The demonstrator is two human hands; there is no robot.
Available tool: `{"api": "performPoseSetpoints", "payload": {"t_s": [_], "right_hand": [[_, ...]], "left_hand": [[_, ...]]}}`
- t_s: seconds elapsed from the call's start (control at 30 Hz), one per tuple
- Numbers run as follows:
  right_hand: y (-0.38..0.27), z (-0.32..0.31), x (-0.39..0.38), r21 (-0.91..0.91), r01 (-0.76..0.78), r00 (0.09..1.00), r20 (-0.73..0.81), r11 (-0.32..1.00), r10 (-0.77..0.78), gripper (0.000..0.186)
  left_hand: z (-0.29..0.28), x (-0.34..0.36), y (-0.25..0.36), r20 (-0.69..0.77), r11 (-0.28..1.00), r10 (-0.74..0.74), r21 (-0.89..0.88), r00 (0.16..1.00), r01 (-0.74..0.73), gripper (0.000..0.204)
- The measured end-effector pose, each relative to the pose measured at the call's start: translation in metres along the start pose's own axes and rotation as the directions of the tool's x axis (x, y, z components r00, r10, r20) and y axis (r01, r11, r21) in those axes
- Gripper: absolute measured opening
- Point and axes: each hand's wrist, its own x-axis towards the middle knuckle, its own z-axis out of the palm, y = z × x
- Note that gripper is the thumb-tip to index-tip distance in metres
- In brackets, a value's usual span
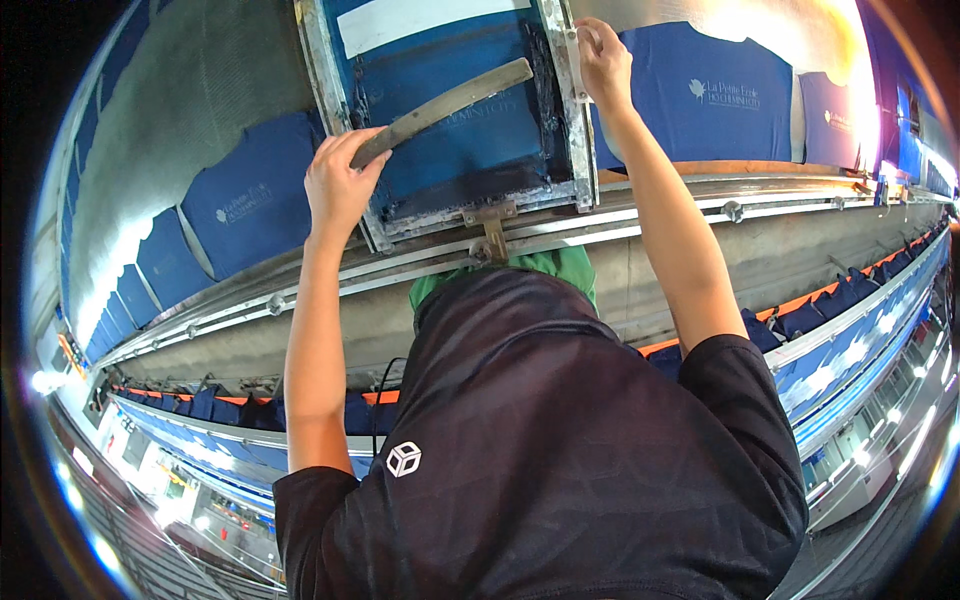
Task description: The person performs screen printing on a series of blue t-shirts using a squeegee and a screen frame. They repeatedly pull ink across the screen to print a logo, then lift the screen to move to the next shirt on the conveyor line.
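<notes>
My left hand (340, 185) is closed around the near left end of a long greyish squeegee (450, 105). The squeegee slants up to the right across the blue mesh of a screen printing frame (568, 110). Whether its edge presses on the mesh, I cannot tell. At the frame's upper right side, my right hand (605, 65) has its fingers bent against the metal bar. Dark ink streaks run along the inside of the frame, and a white strip (420, 22) lies at its far end. Blue fabric shows dimly through the mesh.
Blue fabric panels with pale prints lie on the long table, to the right (705, 95) and left (245, 190) of the frame. A metal rail (670, 212) runs along the table's near edge, with a bracket (490, 230) at the frame. Behind me, dark blue pieces (810, 312) line another long table.
</notes>
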Motion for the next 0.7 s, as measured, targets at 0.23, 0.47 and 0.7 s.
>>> {"api": "performPoseSetpoints", "payload": {"t_s": [0.23, 0.47, 0.7], "right_hand": [[-0.061, -0.041, 0.028, -0.227, 0.555, 0.826, 0.265, 0.800, -0.497, 0.039], [-0.109, -0.001, 0.052, -0.311, 0.566, 0.709, 0.656, 0.763, -0.258, 0.030], [-0.065, -0.027, -0.094, -0.218, 0.468, 0.805, 0.505, 0.856, -0.311, 0.032]], "left_hand": [[0.002, 0.055, -0.017, 0.146, 0.991, -0.064, 0.126, 0.987, 0.046, 0.037], [0.016, 0.141, -0.052, 0.196, 0.969, 0.064, 0.223, 0.979, -0.108, 0.044], [0.049, -0.007, -0.007, 0.093, 0.989, 0.079, 0.119, 0.993, -0.090, 0.051]]}}
